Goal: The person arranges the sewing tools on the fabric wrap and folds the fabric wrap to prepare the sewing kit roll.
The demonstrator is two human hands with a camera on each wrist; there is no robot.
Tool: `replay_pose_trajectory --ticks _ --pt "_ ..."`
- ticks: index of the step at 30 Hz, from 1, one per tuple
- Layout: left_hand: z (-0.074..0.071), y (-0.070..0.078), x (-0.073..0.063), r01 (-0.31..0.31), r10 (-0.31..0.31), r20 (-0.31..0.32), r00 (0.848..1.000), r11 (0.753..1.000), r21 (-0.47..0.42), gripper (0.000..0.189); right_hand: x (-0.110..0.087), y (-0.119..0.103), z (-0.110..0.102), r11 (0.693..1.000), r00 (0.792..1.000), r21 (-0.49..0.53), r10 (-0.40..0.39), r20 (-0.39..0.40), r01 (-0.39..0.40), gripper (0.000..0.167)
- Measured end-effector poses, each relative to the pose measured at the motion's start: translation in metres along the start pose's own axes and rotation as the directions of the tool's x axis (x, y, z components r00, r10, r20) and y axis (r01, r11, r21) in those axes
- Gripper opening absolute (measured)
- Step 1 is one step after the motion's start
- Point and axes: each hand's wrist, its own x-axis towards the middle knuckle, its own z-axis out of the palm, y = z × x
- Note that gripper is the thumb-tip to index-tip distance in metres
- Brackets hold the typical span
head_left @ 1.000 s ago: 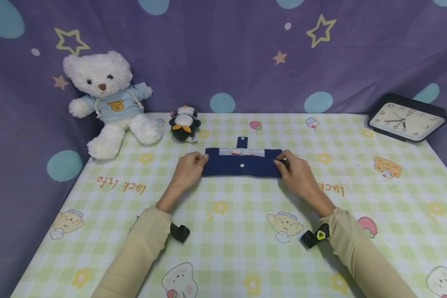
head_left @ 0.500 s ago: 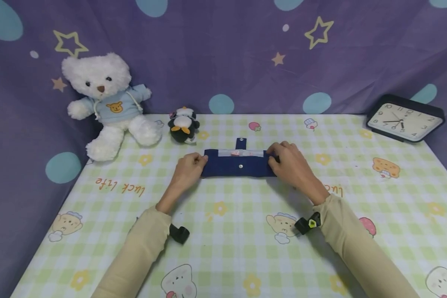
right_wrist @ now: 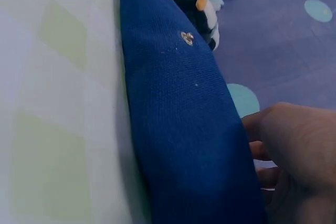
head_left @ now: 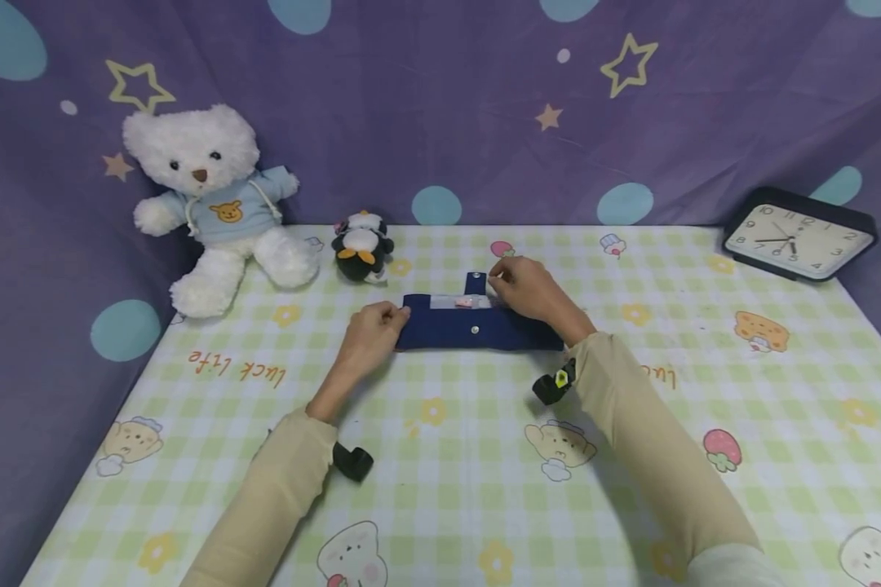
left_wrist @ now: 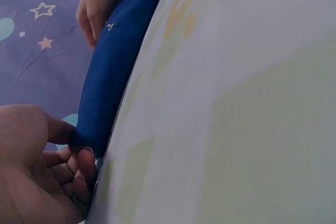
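A dark blue fabric pouch (head_left: 440, 330), folded into a long flat strip, lies crosswise on the table. A metal snap (head_left: 475, 330) sits at the middle of its front, and a strap (head_left: 475, 284) with a second snap sticks out behind it. Along the top edge runs a pale strip (head_left: 446, 302) with a small pink patch. My left hand (head_left: 370, 334) pinches the pouch's left end between thumb and fingers, as the left wrist view also shows. Over the right half reaches my right hand (head_left: 530, 289), fingers bent, with the fingertips right beside the strap.
A white teddy bear (head_left: 227, 204) in a blue hoodie and a small penguin plush (head_left: 362, 247) sit at the back left. A black-framed clock (head_left: 800, 236) stands at the back right. A purple curtain (head_left: 440, 106) hangs behind the checked tablecloth (head_left: 440, 489).
My right hand has left the pouch's right end and moved left and back to the strap. The left hand stays at the left end, and the pouch lies in the same place.
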Motion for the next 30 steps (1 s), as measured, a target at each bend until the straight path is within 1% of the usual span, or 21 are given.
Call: replay_pose_trajectory --ticks 3,6,8,10,13,17,19,22,25,27,30 --pt "0.000 0.001 0.000 0.000 0.000 0.002 1.000 1.000 -0.007 0.033 0.009 0.001 0.003 0.999 0.999 -0.006 -0.044 -0.006 0.044 0.030" --pt "0.000 0.001 0.000 0.000 0.000 0.001 1.000 1.000 -0.011 0.033 0.016 0.002 0.007 0.996 0.996 -0.013 -0.093 -0.018 0.092 0.028" --pt "-0.001 0.000 0.000 -0.001 0.001 0.005 1.000 1.000 -0.011 0.033 0.018 0.003 0.009 0.994 0.993 -0.016 -0.112 -0.021 0.112 0.026" --pt "-0.001 0.000 -0.001 0.000 0.000 0.007 1.000 1.000 -0.012 0.033 0.020 0.003 0.010 0.993 0.993 -0.012 -0.115 -0.020 0.115 0.025" --pt "-0.001 0.000 -0.001 0.001 -0.001 0.010 1.000 1.000 -0.012 0.034 0.019 0.002 0.011 0.998 0.998 0.032 -0.062 -0.010 0.063 0.023" --pt "0.000 -0.001 -0.001 -0.003 0.003 0.001 1.000 1.000 -0.017 0.033 0.015 -0.001 0.011 0.993 1.000 0.119 0.015 -0.009 -0.013 0.013" --pt "0.000 -0.002 -0.001 -0.004 0.004 -0.007 1.000 1.000 -0.019 0.033 0.011 -0.003 0.010 0.989 1.000 0.150 0.013 -0.018 -0.010 0.010" --pt "0.000 -0.001 -0.001 -0.004 0.003 -0.020 1.000 1.000 -0.024 0.033 0.005 -0.007 0.009 0.984 0.999 0.176 -0.023 -0.040 0.029 0.012" --pt "0.001 -0.002 0.000 -0.007 0.006 -0.027 1.000 0.999 -0.032 0.033 -0.003 -0.010 0.008 0.983 0.994 0.161 -0.080 -0.077 0.092 0.019" --pt "0.001 -0.001 0.000 -0.010 0.008 -0.030 1.000 0.999 -0.037 0.033 -0.008 -0.011 0.008 0.979 0.986 0.144 -0.128 -0.107 0.143 0.022" --pt "0.001 -0.002 -0.001 -0.013 0.011 -0.033 0.999 0.999 -0.041 0.033 -0.017 -0.013 0.007 0.969 0.970 0.124 -0.197 -0.143 0.215 0.021"
